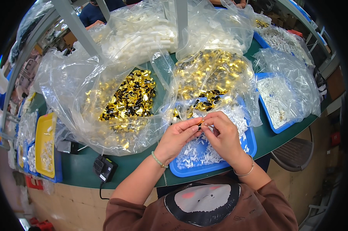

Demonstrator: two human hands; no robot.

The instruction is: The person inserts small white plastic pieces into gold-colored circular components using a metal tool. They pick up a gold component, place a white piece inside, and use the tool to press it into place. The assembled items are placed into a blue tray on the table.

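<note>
1. One small gold-and-black piece (199,126) is between the two hands, above the far part of the nearest blue tray (189,173); its gold side shows toward the far right and its black side toward the near left
2. Fingers cover much of this piece, so I cannot tell for sure how its long axis lies or which end leads
3. The left hand (176,135), one bead bracelet (158,161) on its wrist, is clamped on the piece from the left, thumb and fingers pinched together
4. The right hand (224,133), one thin bracelet (246,172) on its wrist, is clamped on the piece from the right, its fingertips meeting those of the left
5. Small white pieces (189,156), too many to count, lie in the nearest blue tray, pointing every way
6. Two clear bags stand beyond the hands, the left bag (64,96) and the right bag (248,94), each with a loose heap of gold-and-black pieces
7. Two heaps of white tubes sit in plastic at the far side, a left heap (153,41) and a right heap (219,41)
8. Two more blue trays are to the right, and one yellow tray (46,121) is at the left
9. One black device (104,169) with a cord lies at the near left edge of the green counter (78,174)
</note>
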